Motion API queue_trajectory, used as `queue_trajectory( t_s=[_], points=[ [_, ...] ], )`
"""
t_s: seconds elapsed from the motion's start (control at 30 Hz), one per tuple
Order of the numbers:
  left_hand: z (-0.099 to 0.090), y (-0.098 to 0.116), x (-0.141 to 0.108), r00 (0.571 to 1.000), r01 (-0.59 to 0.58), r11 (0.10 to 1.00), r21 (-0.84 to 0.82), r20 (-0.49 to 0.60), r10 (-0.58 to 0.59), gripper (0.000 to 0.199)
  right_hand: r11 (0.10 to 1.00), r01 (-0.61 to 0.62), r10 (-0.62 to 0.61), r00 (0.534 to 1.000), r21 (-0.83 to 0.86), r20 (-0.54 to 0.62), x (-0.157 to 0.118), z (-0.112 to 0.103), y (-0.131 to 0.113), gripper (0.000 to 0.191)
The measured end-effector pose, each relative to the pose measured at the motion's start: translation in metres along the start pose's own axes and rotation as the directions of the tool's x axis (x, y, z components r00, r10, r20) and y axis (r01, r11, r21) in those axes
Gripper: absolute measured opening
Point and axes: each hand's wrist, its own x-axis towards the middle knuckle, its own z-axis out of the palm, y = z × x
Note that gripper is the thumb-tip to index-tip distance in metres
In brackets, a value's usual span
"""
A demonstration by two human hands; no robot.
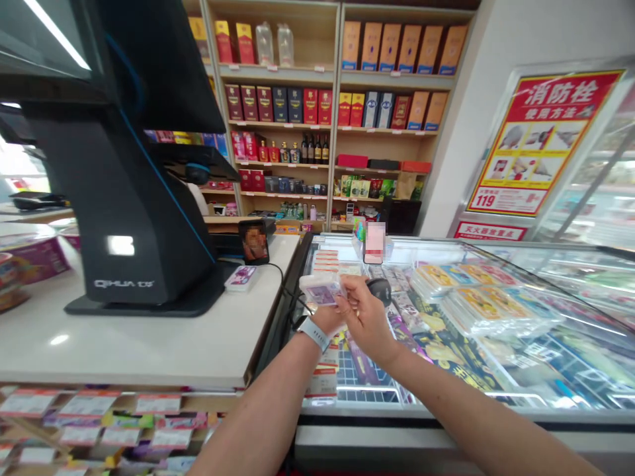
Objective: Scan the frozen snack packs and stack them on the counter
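Both my hands meet above the glass-topped freezer (pixel 317 401). Between them is a small, flat, pale pack with a purple printed label (pixel 320 291). My left hand (pixel 329 320), with a watch on a pale strap at the wrist, grips it from below and is partly hidden. The fingers of my right hand (pixel 364 320) are closed on the pack's right end. Just behind my right hand lies a black, rounded device (pixel 380 289) that looks like a barcode scanner. A similar pale pack with a purple label (pixel 242 277) lies on the white counter (pixel 149 350) to the left.
A black checkout terminal (pixel 133 218) stands on the counter, with a phone (pixel 254 242) and a cable beside it. Another phone (pixel 374 242) is propped upright at the freezer's back edge. Wrapped packs (pixel 496 307) lie at the freezer's right. Shelves of boxes (pixel 278 106) line the back wall.
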Motion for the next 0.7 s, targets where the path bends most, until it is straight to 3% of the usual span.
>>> queue_trajectory(
  t_s=[0.1,0.3,0.6,0.7],
  points=[
    [-0.006,0.001,0.003,0.996,-0.088,0.995,0.051,0.03,0.087,0.037,1.0,0.02,-0.02,1.0,-0.018,-0.02,-0.007,-0.016,0.005,0.017],
    [-0.025,0.013,0.004,0.995,-0.094,0.992,0.081,-0.021,0.096,0.043,0.997,0.024,-0.026,0.999,-0.075,-0.027,-0.016,-0.04,0.013,0.014],
    [-0.021,0.012,0.006,0.997,-0.04,0.998,0.055,-0.066,0.044,0.045,0.981,0.127,-0.133,0.991,-0.144,-0.032,-0.017,-0.069,0.02,0.019],
    [-0.023,0.012,0.008,0.998,-0.034,0.999,0.035,-0.045,0.035,0.046,0.985,0.11,-0.113,0.993,-0.133,-0.017,-0.022,-0.079,0.029,0.022]
  ],
)
